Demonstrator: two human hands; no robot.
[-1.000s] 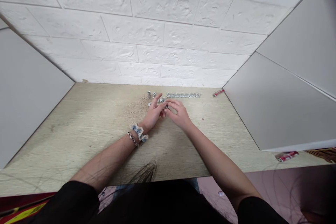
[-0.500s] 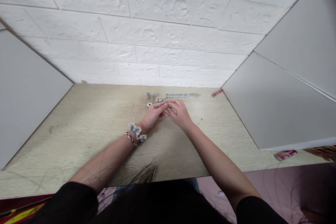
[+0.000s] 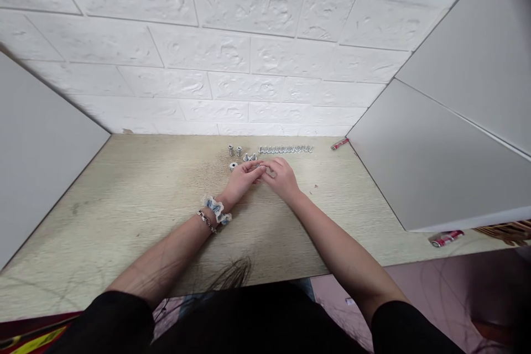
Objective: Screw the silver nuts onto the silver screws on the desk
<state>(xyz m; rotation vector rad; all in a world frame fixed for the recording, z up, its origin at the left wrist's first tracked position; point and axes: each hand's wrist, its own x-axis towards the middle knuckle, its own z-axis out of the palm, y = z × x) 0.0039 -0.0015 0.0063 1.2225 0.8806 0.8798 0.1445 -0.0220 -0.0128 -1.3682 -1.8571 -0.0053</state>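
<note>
My left hand [image 3: 243, 180] and my right hand [image 3: 282, 178] meet fingertip to fingertip over the wooden tabletop [image 3: 166, 177]. Both are closed in a pinch, around something small that the fingers hide. Just beyond the left fingers stand two metal screws with washers [image 3: 249, 157]. A round metal ring [image 3: 233, 166] lies beside the left hand. Farther back are two threaded metal fittings [image 3: 234, 150], upright. Beyond my right hand, a row of several small silver screws [image 3: 285, 150] runs along the table near the wall.
A white brick-pattern wall [image 3: 228, 83] closes off the back. Pale panels stand at the left [image 3: 45, 160] and right [image 3: 448, 166]. One red battery [image 3: 340, 144] lies at the back right corner, another red battery [image 3: 447, 238] near the front right edge.
The fingers of both hands have shifted slightly against each other, the left ones reaching a little farther out. The whole view has moved slightly; the laid-out metal parts look unchanged.
</note>
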